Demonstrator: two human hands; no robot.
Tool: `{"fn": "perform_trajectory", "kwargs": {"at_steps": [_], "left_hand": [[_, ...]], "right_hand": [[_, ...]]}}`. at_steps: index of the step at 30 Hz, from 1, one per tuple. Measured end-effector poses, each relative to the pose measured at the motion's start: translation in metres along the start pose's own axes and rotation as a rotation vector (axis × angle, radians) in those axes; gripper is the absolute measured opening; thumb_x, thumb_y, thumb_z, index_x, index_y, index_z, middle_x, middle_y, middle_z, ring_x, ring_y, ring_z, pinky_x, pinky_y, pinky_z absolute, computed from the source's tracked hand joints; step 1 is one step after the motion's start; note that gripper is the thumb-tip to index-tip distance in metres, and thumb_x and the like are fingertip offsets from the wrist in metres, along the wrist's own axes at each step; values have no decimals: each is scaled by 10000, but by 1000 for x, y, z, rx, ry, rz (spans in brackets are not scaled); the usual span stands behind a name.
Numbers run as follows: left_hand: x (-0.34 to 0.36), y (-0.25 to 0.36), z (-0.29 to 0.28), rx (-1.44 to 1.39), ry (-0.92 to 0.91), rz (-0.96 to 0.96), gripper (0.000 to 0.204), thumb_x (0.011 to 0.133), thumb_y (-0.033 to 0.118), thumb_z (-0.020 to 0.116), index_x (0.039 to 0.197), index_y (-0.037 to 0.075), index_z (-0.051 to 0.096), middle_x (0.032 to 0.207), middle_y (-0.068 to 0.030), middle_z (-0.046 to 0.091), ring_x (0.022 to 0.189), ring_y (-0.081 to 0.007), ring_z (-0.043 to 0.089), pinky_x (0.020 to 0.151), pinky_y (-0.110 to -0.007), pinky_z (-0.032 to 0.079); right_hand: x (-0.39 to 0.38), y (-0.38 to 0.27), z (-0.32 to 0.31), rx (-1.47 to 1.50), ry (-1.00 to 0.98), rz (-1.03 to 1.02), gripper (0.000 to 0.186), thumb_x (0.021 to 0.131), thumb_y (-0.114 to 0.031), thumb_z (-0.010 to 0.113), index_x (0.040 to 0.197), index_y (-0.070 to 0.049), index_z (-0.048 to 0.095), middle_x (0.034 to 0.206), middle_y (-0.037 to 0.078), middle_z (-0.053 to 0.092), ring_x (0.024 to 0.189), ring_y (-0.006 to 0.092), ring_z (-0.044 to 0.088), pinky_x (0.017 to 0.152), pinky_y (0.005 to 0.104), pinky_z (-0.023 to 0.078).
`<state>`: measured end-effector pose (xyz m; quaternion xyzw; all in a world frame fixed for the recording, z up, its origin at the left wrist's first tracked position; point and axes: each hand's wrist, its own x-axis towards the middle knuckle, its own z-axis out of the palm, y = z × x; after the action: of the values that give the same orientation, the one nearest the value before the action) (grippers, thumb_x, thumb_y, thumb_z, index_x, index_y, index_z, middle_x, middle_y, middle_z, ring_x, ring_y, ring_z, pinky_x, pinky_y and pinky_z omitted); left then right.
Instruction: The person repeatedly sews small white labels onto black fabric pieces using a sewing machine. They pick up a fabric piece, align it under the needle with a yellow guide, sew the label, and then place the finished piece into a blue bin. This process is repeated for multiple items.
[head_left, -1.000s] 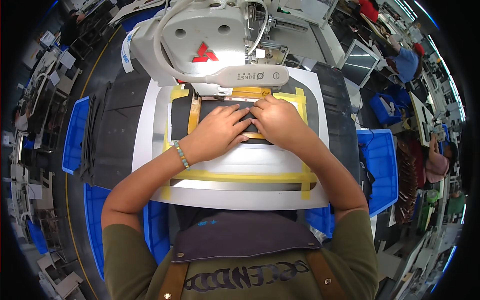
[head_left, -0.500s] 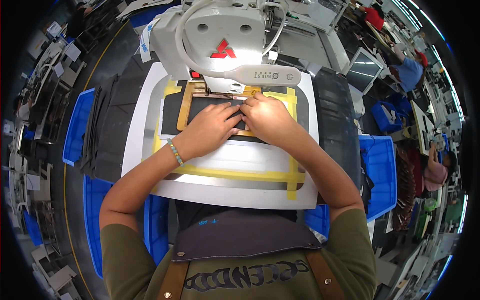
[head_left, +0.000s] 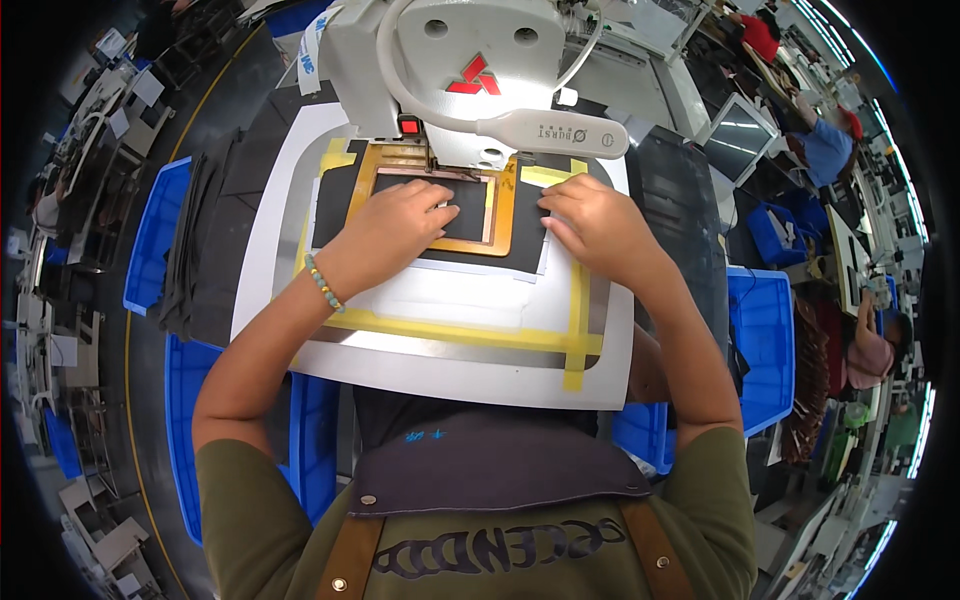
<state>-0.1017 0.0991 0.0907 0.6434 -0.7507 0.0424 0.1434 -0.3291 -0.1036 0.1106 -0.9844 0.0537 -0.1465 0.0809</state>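
Observation:
A black fabric panel (head_left: 525, 245) lies flat beneath the sewing machine head (head_left: 460, 80), with an amber rectangular frame (head_left: 498, 225) on top of it. My left hand (head_left: 390, 222) rests over the frame's left side, fingers stretched into its opening and onto the dark material there. Around that wrist is a beaded bracelet (head_left: 323, 285). My right hand (head_left: 605, 230) is at the panel's right edge, its fingers bent and thumb apart from them. Nothing shows in its grasp. The machine's presser foot and needle area (head_left: 450, 170) sits just above the frame's far side.
A white sheet (head_left: 450, 385) with yellow tape (head_left: 440, 340) lies under the panel. A white lamp (head_left: 555, 132) hangs from the machine. Blue bins (head_left: 765, 350) stand at both sides, and dark fabric pieces (head_left: 205, 240) are stacked at left. Other people work at far right.
My right hand has left the frame and moved right to the panel's edge. My left hand has shifted slightly left. The frame's right side and opening now show.

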Motion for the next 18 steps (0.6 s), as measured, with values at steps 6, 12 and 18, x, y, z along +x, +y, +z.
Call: {"fn": "perform_trajectory", "kwargs": {"at_steps": [6,12,18], "left_hand": [[-2,-8,-1,29,57,75,254,892,59,690,1143,27,716,1209,-90,677,1120,-254,644,944,-363,544],[4,-10,0,-17,-24,66,303,857,27,679,1156,-12,695,1125,-95,675,1067,-265,647,913,-367,551],[-1,-14,12,52,69,20,331,821,-16,671,1151,-34,687,1049,-110,665,1009,-267,648,838,-376,558]], "right_hand": [[-8,2,2,47,45,16,168,901,-165,686,1004,-49,751,1002,63,732,1011,239,660,849,359,566],[19,-20,21,65,41,0,220,888,-138,694,1078,-39,742,978,65,690,1002,262,637,838,369,559],[37,-25,36,208,31,164,384,835,-242,759,1144,-22,701,1122,141,619,1111,308,589,938,416,525]]}}
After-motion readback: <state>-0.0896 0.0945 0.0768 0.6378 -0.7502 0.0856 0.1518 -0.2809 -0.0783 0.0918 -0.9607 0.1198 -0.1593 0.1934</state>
